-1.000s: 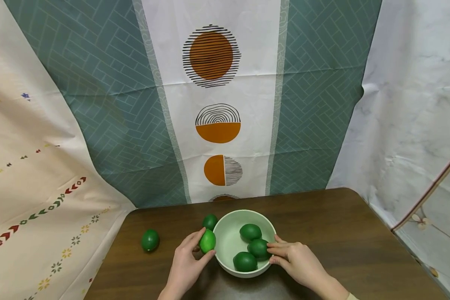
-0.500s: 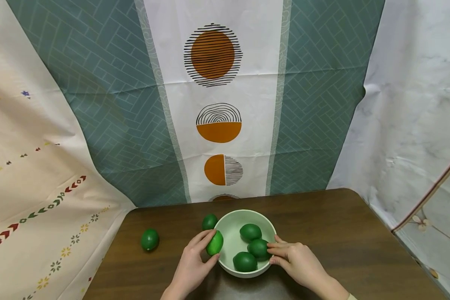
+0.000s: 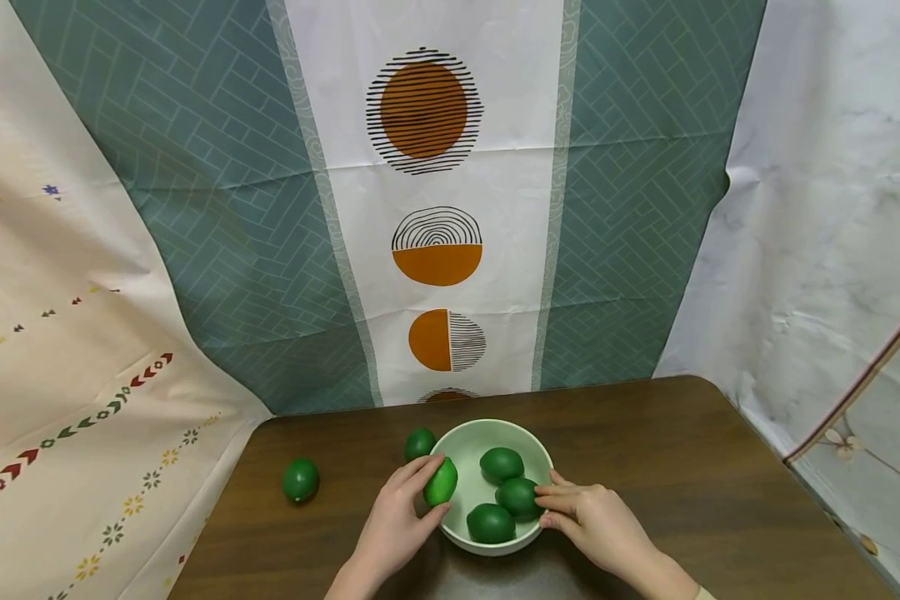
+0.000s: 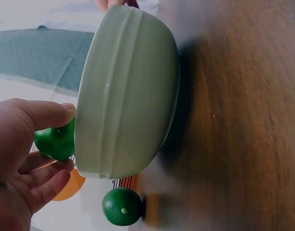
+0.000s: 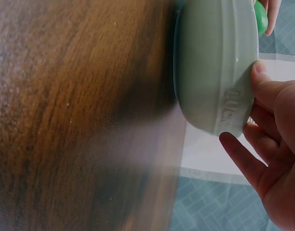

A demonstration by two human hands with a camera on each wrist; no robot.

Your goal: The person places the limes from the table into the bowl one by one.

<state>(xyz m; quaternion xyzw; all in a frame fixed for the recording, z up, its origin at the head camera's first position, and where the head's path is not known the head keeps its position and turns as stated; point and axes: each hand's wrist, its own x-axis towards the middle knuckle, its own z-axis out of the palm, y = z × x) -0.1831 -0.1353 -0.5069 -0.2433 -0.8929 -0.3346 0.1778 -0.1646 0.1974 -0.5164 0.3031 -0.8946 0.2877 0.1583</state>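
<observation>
My left hand (image 3: 397, 521) pinches a bright green lime (image 3: 441, 482) between thumb and fingers, above the left rim of a pale green bowl (image 3: 459, 446). The left wrist view shows this lime (image 4: 56, 142) partly behind the bowl's edge. On the other side, my right hand (image 3: 600, 523) grips the bowl's right rim, its thumb on the rim in the right wrist view. Inside the bowl lie three darker limes: one at the back (image 3: 501, 464), a middle lime (image 3: 516, 497) by my right fingertips, and a front lime (image 3: 491, 524). Whether those fingertips touch the middle one I cannot tell.
One dark green lime (image 3: 419, 444) lies on the table just behind the bowl's left side. Another lime (image 3: 300, 481) sits farther left on the brown wooden table (image 3: 645, 450). A patterned cloth (image 3: 630, 208) hangs at the table's back edge.
My left hand has moved right with the lime, from beside the bowl's left side to above its rim. The right hand and the bowl have stayed in place.
</observation>
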